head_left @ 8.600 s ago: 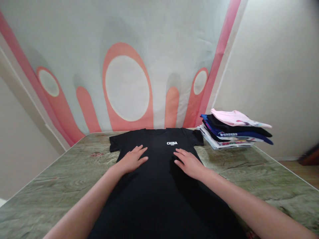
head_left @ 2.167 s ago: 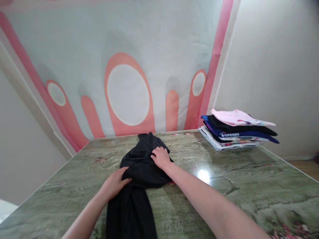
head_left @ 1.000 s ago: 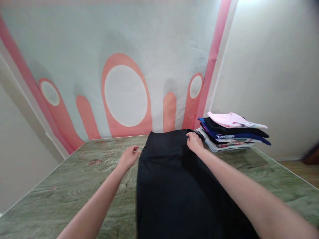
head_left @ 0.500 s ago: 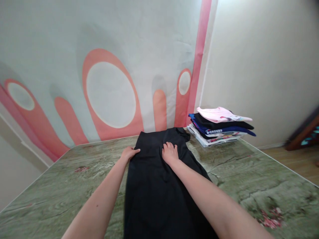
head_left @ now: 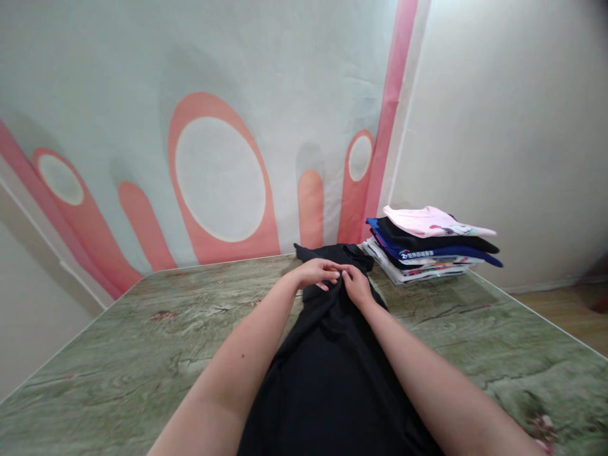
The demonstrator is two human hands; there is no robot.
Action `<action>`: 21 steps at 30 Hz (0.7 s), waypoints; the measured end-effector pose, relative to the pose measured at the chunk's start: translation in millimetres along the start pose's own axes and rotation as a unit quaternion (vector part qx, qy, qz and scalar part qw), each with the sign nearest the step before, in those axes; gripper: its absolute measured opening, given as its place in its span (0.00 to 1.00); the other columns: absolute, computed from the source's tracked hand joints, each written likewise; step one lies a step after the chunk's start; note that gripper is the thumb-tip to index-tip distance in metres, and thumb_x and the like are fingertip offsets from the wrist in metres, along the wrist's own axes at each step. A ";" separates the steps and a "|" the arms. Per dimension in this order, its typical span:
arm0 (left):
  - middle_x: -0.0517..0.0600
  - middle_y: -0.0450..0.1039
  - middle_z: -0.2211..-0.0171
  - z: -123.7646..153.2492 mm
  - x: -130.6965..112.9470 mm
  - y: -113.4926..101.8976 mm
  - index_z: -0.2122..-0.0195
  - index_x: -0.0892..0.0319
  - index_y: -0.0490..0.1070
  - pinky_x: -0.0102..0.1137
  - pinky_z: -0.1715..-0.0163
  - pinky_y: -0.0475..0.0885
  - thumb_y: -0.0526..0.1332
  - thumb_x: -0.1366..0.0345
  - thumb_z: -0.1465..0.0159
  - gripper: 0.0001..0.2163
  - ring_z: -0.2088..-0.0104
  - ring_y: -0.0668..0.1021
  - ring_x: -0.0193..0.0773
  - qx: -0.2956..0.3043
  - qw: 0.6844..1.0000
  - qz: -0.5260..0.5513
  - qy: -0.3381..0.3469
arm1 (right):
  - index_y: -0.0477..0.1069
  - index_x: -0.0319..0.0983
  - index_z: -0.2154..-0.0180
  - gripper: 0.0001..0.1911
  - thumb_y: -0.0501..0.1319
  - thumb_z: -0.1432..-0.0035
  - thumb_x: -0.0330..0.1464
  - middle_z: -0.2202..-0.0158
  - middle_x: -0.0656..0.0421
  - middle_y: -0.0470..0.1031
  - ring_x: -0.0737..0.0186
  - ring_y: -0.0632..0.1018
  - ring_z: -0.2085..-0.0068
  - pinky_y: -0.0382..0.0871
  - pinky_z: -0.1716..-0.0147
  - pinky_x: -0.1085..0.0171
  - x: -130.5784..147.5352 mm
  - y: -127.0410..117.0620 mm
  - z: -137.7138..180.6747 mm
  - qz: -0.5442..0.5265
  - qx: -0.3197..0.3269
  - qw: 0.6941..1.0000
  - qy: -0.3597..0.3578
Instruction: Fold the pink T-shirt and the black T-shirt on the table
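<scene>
A black T-shirt (head_left: 332,354) lies folded lengthwise into a narrow strip on the green marbled table (head_left: 118,354), running away from me. My left hand (head_left: 316,272) and my right hand (head_left: 356,286) meet near its far end. Both pinch the black cloth there, fingers closed, lifting it into a small ridge. The far tip of the shirt lies just beyond my fingers at the table's back edge.
A stack of folded shirts (head_left: 430,244), pink on top over black, blue and white ones, sits at the back right of the table. A wall hanging with pink and white ovals (head_left: 218,171) rises behind the table. Wooden floor (head_left: 560,310) shows at the right.
Half a second ago both hands lay flat on the shirt's far part. Now they have come together and pinch the cloth, gathering it. The view has turned slightly left.
</scene>
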State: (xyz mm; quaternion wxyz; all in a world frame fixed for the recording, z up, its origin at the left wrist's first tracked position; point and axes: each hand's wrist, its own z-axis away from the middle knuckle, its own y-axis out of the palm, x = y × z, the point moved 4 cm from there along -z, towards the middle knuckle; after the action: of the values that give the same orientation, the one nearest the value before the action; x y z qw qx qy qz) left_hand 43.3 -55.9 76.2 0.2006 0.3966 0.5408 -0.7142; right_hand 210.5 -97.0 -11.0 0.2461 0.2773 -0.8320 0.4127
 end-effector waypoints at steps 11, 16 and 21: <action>0.48 0.71 0.78 -11.8 66.2 -17.7 0.66 0.62 0.71 0.23 0.83 0.62 0.62 0.57 0.39 0.11 0.82 0.71 0.30 -0.006 0.993 -0.012 -0.118 | 0.72 0.41 0.57 0.13 0.51 0.39 0.31 0.57 0.56 0.75 0.60 0.73 0.54 0.66 0.52 0.62 2.7 -3.0 -2.7 -0.015 0.003 1.000 0.002; 0.44 0.66 0.84 -29.1 72.8 5.8 0.72 0.61 0.71 0.24 0.84 0.62 0.65 0.54 0.43 0.14 0.85 0.69 0.30 -0.008 0.990 -0.056 -0.133 | 0.73 0.42 0.60 0.12 0.52 0.41 0.28 0.59 0.57 0.75 0.60 0.74 0.55 0.66 0.52 0.63 0.8 -1.0 -2.1 0.003 0.049 0.999 0.010; 0.42 0.63 0.87 -37.5 72.6 3.2 0.74 0.60 0.71 0.25 0.82 0.63 0.65 0.54 0.43 0.14 0.84 0.69 0.32 -0.051 0.986 -0.102 -0.118 | 0.74 0.42 0.60 0.13 0.52 0.41 0.27 0.59 0.58 0.76 0.61 0.74 0.55 0.65 0.52 0.64 1.1 -4.6 -2.5 0.017 0.064 0.998 0.016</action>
State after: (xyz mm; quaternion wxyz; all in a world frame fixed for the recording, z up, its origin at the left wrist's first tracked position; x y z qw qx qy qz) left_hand 14.8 -11.7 13.5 0.2090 0.2412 0.5864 -0.7445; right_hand 213.2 -97.5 -6.4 0.2345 0.2720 -0.8040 0.4739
